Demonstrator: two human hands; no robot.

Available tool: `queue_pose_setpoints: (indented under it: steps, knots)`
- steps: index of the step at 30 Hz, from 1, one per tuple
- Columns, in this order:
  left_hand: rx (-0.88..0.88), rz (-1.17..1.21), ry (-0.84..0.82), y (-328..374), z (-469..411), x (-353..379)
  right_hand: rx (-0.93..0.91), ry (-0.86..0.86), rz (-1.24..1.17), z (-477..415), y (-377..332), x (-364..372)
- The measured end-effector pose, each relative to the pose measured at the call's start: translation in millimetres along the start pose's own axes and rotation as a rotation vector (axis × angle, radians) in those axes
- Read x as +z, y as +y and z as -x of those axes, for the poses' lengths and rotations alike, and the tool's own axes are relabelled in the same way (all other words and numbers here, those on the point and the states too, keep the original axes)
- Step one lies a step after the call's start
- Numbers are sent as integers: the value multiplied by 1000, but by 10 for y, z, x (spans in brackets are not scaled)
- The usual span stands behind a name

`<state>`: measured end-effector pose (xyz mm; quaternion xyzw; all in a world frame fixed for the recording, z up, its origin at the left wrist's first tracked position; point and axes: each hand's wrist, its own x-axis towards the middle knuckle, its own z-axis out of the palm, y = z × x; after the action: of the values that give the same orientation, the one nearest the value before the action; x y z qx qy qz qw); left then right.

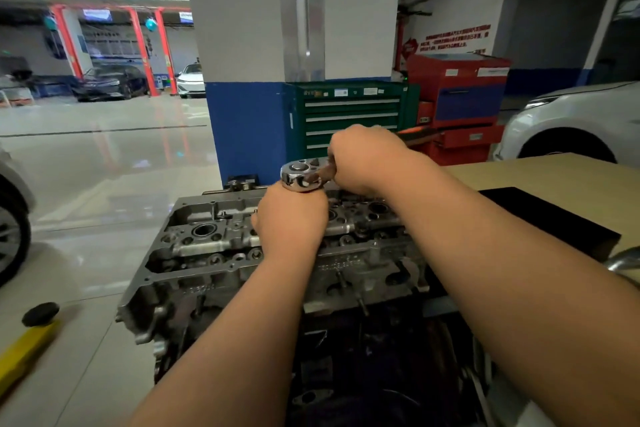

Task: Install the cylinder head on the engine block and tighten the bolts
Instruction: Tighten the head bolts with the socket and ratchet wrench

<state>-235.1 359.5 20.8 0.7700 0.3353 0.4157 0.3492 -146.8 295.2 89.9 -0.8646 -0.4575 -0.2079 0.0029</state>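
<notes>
My left hand is curled into a fist directly under the round head of the chrome ratchet wrench, its top touching the head. It wraps the part of the tool that runs down from there, though my own fingers hide that part. My right hand sits just beyond and to the right of the left one. It grips the ratchet wrench's shank right behind the head, fingers closed round it, and the orange-and-black handle end sticks out past its far side. Beneath both hands lies the grey cast-metal cylinder head, seated flat on top of the dark engine block. Its round bores and bolt holes are open to view to the left of my left hand and below my right wrist. The bolt under the tool is hidden by my left hand. Past my right hand stands a green steel tool cabinet with silver drawer pulls, and to the right of it a red tool cabinet. Further right of that hand are a tan tabletop carrying a black mat, and a white car behind them. Well to the left of my left forearm, on the pale tiled floor, lies a yellow bar with a black round pad.
</notes>
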Motion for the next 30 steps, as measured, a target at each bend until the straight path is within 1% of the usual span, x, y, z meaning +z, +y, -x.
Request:
queue_pose_setpoints:
  steps: [2,5,10,12,15,16,18,20,22,25,30]
  knots:
    - [17,-47,48,7,23,15,4,-22,71,79,17,-30]
    - [29,-58,56,1,20,34,16,-43,86,159,20,-44]
    - [39,88,-21,-72,-26,41,16,99,32,204,77,100]
    - [42,165,-51,-100,-43,28,-7,122,-4,203,140,140]
    - [21,233,-155,-76,-93,-8,-66,117,-27,137,174,93]
    - [-13,279,-195,-47,-116,-23,-95,125,-18,106,181,53]
    - [-58,432,-250,85,-167,-98,-132,192,8,46,204,-77]
    - [2,548,-309,283,-255,-213,-108,304,4,-4,259,-289]
    - [80,593,-418,490,-335,-322,-59,371,-39,-11,352,-512]
    - [86,632,-564,653,-340,-306,-27,348,-18,59,493,-663]
    - [47,603,-629,532,-124,107,38,230,106,339,701,-443]
